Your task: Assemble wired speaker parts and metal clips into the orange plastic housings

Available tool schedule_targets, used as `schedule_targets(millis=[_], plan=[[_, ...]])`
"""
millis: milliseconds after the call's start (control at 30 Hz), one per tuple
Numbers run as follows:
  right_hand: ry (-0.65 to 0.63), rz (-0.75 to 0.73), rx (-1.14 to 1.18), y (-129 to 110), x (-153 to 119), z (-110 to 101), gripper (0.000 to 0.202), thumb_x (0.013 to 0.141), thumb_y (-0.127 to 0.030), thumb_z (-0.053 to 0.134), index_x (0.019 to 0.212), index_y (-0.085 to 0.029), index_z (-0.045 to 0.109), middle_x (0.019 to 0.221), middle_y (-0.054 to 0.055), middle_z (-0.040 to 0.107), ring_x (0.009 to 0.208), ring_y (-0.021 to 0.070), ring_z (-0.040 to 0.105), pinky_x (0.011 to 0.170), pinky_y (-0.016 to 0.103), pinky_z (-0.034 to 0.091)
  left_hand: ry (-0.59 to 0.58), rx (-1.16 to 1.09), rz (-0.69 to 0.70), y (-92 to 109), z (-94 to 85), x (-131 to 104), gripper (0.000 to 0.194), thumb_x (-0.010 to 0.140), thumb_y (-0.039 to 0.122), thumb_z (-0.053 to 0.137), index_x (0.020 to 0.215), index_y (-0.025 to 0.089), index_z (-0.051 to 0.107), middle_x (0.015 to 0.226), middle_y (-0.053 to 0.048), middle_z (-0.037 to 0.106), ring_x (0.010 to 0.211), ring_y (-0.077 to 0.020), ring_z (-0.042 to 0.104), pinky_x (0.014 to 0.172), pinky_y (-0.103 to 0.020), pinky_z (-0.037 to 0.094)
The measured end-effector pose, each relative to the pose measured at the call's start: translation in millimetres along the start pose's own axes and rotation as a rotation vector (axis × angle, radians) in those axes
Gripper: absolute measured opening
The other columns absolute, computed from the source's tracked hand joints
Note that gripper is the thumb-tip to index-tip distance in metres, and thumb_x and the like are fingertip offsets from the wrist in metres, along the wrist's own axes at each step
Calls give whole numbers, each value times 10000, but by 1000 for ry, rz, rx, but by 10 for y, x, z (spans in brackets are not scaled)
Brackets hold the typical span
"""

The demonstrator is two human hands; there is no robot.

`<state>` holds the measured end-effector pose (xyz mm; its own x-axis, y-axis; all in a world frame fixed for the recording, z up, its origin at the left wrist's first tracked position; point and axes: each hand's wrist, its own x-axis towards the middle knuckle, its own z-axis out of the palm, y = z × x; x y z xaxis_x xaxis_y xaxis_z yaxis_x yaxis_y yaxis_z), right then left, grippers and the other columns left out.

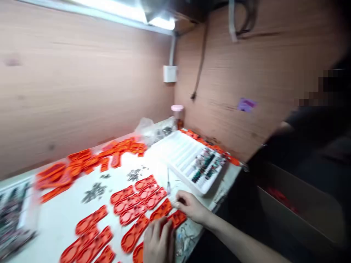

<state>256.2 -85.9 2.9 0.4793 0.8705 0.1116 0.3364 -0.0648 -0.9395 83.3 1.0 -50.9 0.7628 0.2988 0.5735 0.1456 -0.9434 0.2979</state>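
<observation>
My left hand (159,243) lies over the orange plastic shell halves at the table's front edge, fingers stretched forward and partly covering them. Its fingertips are beside one orange shell half (177,218). My right hand (192,208) is just beyond that same piece, thumb and forefinger curled together in a pinch. Whatever is in the pinch is too small and blurred to name. Rows of similar orange shell halves (134,233), with round recesses at one end, spread to the left. A thin screwdriver-like tool (168,186) lies behind my right hand.
A white ribbed tray (178,171) with small circuit-board parts stands at the right. Small metal-looking pieces (94,192) lie in piles. Orange parts (79,164) are heaped along the back wall. Another tray (27,204) is at left. A person in dark clothing (315,128) and a cardboard box (298,208) are at right.
</observation>
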Motion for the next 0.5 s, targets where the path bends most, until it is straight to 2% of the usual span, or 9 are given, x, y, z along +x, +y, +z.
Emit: schedule_targets(millis=[67, 167, 233, 300, 333, 400, 500], plan=[[66, -44, 4, 66, -107, 24, 276, 903, -361, 459, 687, -192, 443, 677, -31, 432, 640, 110, 433, 591, 231, 368, 43, 136, 50, 49, 18, 1, 192, 865, 251, 542, 1024, 222, 647, 978, -70, 688, 851, -227, 646, 752, -353, 543], [45, -109, -10, 154, -239, 72, 258, 912, -356, 459, 714, -190, 459, 729, -11, 439, 682, 128, 463, 613, 244, 365, 100, 233, 111, 152, -65, -13, 248, 891, 237, 496, 1093, 176, 626, 1038, -106, 686, 897, -219, 653, 768, -312, 552], [32, -127, 10, 186, -270, 95, 249, 921, -350, 441, 734, -189, 478, 742, -2, 444, 696, 135, 479, 619, 244, 375, 59, 229, 121, 190, -260, 29, 336, 890, 283, 512, 1197, 163, 578, 1120, -130, 659, 988, -225, 638, 796, -296, 551], [47, -135, 29, 202, -272, 110, 235, 930, -332, 421, 757, -191, 495, 742, 0, 444, 697, 137, 488, 617, 238, 385, -28, 191, 68, 129, -541, 181, 410, 882, 319, 529, 1273, 197, 525, 1193, -125, 624, 1076, -235, 605, 834, -305, 544], [52, -137, 33, 210, -271, 117, 227, 932, -322, 418, 763, -194, 498, 739, 0, 443, 692, 137, 490, 612, 234, 388, -74, 180, 0, 43, -687, 303, 422, 882, 318, 528, 1291, 213, 508, 1227, -123, 603, 1102, -240, 591, 853, -319, 539], [60, -136, 30, 242, -275, 135, 212, 929, -312, 424, 767, -200, 502, 731, -2, 440, 668, 135, 489, 591, 224, 393, -112, 162, -203, -256, -933, 607, 376, 894, 317, 501, 1251, 206, 536, 1220, -127, 596, 1095, -256, 588, 884, -374, 523], [82, -145, -12, 334, -299, 184, 197, 917, -337, 446, 792, -208, 526, 737, 4, 461, 639, 138, 505, 568, 219, 410, -209, 100, -497, -896, -1075, 1067, 311, 894, 298, 473, 1156, 184, 594, 1136, -116, 618, 1045, -267, 599, 890, -417, 499]])
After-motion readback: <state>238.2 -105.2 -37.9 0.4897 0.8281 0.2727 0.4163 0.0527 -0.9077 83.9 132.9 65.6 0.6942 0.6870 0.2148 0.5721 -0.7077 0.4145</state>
